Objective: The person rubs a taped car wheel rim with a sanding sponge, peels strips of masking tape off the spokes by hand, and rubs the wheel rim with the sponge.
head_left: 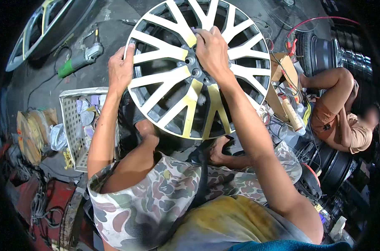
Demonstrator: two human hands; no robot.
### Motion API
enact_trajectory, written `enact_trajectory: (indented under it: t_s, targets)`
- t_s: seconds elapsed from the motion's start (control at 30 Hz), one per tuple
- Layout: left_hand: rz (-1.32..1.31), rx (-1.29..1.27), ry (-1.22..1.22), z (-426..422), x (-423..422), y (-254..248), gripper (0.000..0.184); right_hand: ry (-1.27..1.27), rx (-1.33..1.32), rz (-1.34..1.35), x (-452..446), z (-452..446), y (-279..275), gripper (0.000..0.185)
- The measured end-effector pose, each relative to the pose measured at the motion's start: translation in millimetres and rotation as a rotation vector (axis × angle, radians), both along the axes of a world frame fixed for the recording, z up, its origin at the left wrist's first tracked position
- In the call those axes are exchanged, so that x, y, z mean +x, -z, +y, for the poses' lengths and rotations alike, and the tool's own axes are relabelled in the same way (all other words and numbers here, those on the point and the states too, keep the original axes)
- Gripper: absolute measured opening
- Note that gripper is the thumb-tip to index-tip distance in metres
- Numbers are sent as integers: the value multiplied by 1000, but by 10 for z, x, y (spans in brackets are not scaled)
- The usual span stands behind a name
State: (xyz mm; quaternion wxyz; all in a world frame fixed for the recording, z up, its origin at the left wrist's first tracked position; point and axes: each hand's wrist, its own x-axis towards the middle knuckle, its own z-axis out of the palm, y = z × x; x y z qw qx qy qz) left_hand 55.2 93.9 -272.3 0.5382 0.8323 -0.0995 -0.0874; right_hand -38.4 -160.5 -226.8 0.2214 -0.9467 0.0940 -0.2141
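A multi-spoke car wheel rim (165,54) faces up in front of me above my feet, its spokes white with yellowish patches near the hub and on the lower spokes. My left hand (121,69) is closed on the rim's left edge, thumb on the front face. Over the spokes just above the hub, my right hand (213,52) is curled with fingers pressed down. A sliver of purple shows at its fingertips, like the purple sandpaper pieces (87,117) in the basket; most of it is hidden under the fingers.
A white plastic basket (66,108) stands at left, below a green-and-grey angle grinder (81,58) on the floor. Another wheel (37,33) is at upper left. Tyres (309,50), cartons (288,67) and cables lie at right, where another person (340,108) sits.
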Motion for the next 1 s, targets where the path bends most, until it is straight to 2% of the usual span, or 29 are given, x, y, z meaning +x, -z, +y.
enact_trajectory:
  t_s: [0.13, 0.17, 0.23, 0.33, 0.5, 0.63, 0.7, 0.83, 0.9, 0.93, 1.0]
  targets:
    - [-9, 34, 16, 13, 19, -61, 43, 35, 22, 34, -242, 43, -66, 24]
    - [18, 84, 15, 19, -21, -74, 43, 70, 31, 130, -313, 50, -107, 26]
    - [-12, -5, -6, -31, -52, -26, 43, -4, -28, -13, -237, 29, -53, 24]
    - [8, 19, 21, 11, -13, 3, 43, -40, -133, 16, 70, -44, -13, 24]
    - [-21, 51, 7, 10, -30, 22, 44, -43, -121, 101, -183, -3, -143, 22]
    - [24, 26, 19, 32, -8, 29, 42, -162, -307, 41, 155, -131, -81, 21]
    - [-36, 58, -6, 13, -4, 63, 42, -195, -298, 58, 62, -142, -113, 23]
    - [-32, -36, 10, -11, -12, 57, 41, -147, -232, 183, -104, -98, -227, 24]
    - [13, -2, 35, -10, -27, 33, 41, -186, -321, 104, 57, -155, -120, 23]
    - [5, 6, 32, -16, -24, 31, 42, -195, -305, 35, 138, -162, -60, 23]
    - [-9, 14, 17, 36, 0, 31, 42, -184, -270, 60, 9, -133, -70, 23]
